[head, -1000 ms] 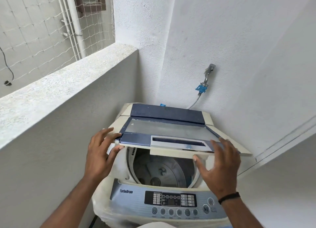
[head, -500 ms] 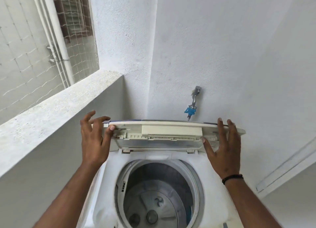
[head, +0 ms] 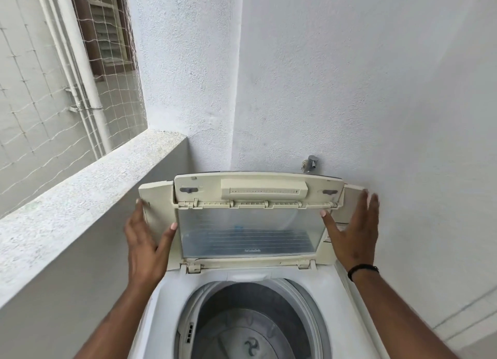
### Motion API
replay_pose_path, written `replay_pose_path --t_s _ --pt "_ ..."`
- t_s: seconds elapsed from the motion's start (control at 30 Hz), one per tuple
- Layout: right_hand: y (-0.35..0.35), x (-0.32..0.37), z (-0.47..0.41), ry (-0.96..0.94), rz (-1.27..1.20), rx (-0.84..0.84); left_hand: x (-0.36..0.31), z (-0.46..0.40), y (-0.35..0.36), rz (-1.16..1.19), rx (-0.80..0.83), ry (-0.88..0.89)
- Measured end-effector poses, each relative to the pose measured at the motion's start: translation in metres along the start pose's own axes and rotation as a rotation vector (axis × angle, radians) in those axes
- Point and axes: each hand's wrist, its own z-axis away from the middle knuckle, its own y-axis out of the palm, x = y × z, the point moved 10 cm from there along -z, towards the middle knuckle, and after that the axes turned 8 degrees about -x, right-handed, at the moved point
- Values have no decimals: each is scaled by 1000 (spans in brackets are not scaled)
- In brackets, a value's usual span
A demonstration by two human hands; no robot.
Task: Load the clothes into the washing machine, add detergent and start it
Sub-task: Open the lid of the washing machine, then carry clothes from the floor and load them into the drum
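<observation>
A white top-loading washing machine (head: 333,283) stands in the corner below me. Its cream folding lid (head: 247,235), with a clear window panel, is raised nearly upright against the back wall. The grey drum (head: 242,310) lies uncovered and looks bare inside. My left hand (head: 146,248) clasps the lid's left edge, thumb in front and fingers behind. My right hand (head: 352,240) straddles the lid's right edge, thumb on its front and fingers stretched up beside it. No clothes or detergent are in view.
A rough white parapet wall (head: 80,197) runs close along the machine's left side, with netting and a white pipe (head: 80,62) beyond it. A metal tap (head: 310,162) sticks out of the wall just behind the lid. White walls close in at the back and right.
The lid has swung from half-raised and folded flat up to nearly upright, with both hands following its edges upward. My view has tilted down, so the control panel has left the frame.
</observation>
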Motion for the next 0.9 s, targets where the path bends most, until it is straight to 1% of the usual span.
replay_pose_path --t_s 0.07,0.1,0.17,0.23,0.3,0.37,0.5,0.67,0.73,0.8,0.9 --pt "15 -24 14 162 -114 52 16 6 5 -41 64 -21" --pt "25 -33 21 211 -139 100 23 9 8 -70 106 -22" --pt "47 -45 34 232 -174 225 33 14 19 -136 201 -16" --pt "68 -49 43 212 -187 367 41 15 30 -186 275 -34" --pt "83 -53 48 196 -117 473 46 12 37 -243 316 -72" --pt "88 -60 46 215 -36 483 48 10 43 -305 347 -89" --pt "95 -64 41 209 93 509 51 12 54 -457 419 -50" --pt "104 -62 36 194 233 571 61 6 62 -473 490 -65" --pt "105 -64 40 222 236 610 70 14 61 -458 557 -97" --pt "105 -68 49 277 184 647 73 23 59 -425 593 -120" --pt "100 -77 67 320 142 695 73 32 53 -414 557 -174"
